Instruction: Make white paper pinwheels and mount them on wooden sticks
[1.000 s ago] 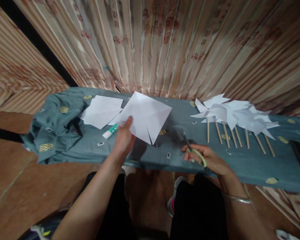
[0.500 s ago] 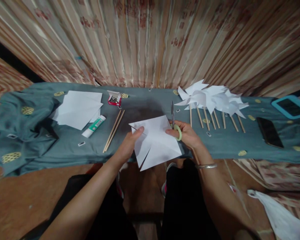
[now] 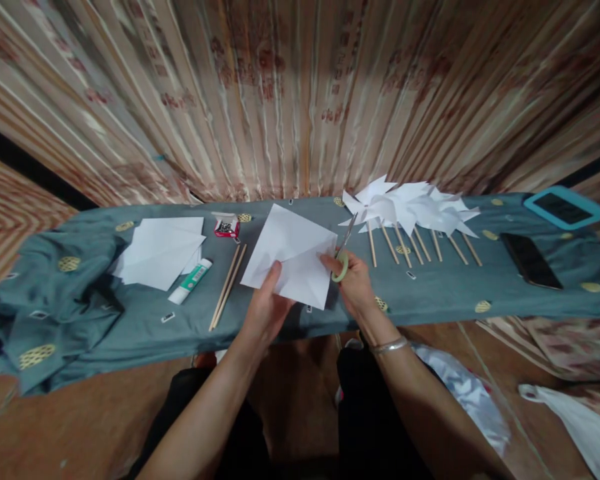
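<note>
The left hand (image 3: 267,303) pinches the near edge of a white paper square (image 3: 293,257), thumb on top and fingers underneath, holding it tilted just above the middle of the worktop (image 3: 455,293). At 3 o'clock from the sheet, the right hand (image 3: 353,283) is closed around the pale green loop of a pair of scissors (image 3: 345,243). The blades point away toward 12 o'clock and sit at the sheet's right edge. Whether they are parted or biting into the paper is too small to tell.

Judging by how things lie, the work looks well under way but not finished. A row of white paper pinwheels (image 3: 405,207) on wooden sticks lies at 2 o'clock from the sheet, already made up. At 9 o'clock a stack of plain squares (image 3: 157,250) is uncut, and two bare sticks (image 3: 227,287) lie side by side between that stack and the held sheet. Near the sticks are a glue stick (image 3: 190,281) at 8 o'clock and a small red box of pins (image 3: 227,225) at 10 o'clock, its lid open.

The glue stick has a green and white label, but its print is too small to read. No brand or other writing can be made out. Far off at 3 o'clock lie a dark phone (image 3: 530,260) and a tablet in a teal case (image 3: 563,208), both with dark screens.
</note>
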{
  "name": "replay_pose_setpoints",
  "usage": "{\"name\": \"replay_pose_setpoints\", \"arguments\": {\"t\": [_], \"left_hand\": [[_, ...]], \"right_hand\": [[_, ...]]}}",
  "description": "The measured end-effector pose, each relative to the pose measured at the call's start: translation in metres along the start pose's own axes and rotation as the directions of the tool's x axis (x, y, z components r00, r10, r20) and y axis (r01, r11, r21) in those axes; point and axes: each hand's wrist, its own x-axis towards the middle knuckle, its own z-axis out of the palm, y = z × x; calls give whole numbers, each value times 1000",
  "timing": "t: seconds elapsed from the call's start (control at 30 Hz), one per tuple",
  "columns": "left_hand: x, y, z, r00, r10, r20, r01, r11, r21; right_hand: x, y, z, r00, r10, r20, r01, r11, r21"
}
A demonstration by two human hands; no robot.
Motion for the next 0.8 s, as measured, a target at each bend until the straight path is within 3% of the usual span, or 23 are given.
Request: {"name": "replay_pose_setpoints", "arguments": {"t": [0.1,0.23,0.37,0.47,0.53,0.63,0.8], "left_hand": [[5,10,3,987,9,-159,-19,998,-58],[11,30,-1,966,111,-232,-124,991,-44],[17,46,-7,926,246,-288,-263,964,-24],[19,49,-10,918,283,-276,-297,955,-10],[20,47,-10,922,280,-268,-293,956,-8],[21,44,-10,924,276,-263,-287,958,-3],[20,41,-10,926,282,-252,-288,958,13]], "right_hand": [[-6,-2,-1,998,39,45,-32,991,-131],[-18,-7,-11,966,159,203,-82,936,-344],[-34,-6,-18,832,339,440,-86,861,-501],[-43,-4,-15,745,428,512,-73,814,-576],[-46,-3,-11,713,464,525,-73,794,-603],[-48,-2,-7,692,494,526,-91,783,-616],[-48,-2,-6,702,485,522,-84,784,-615]]}}
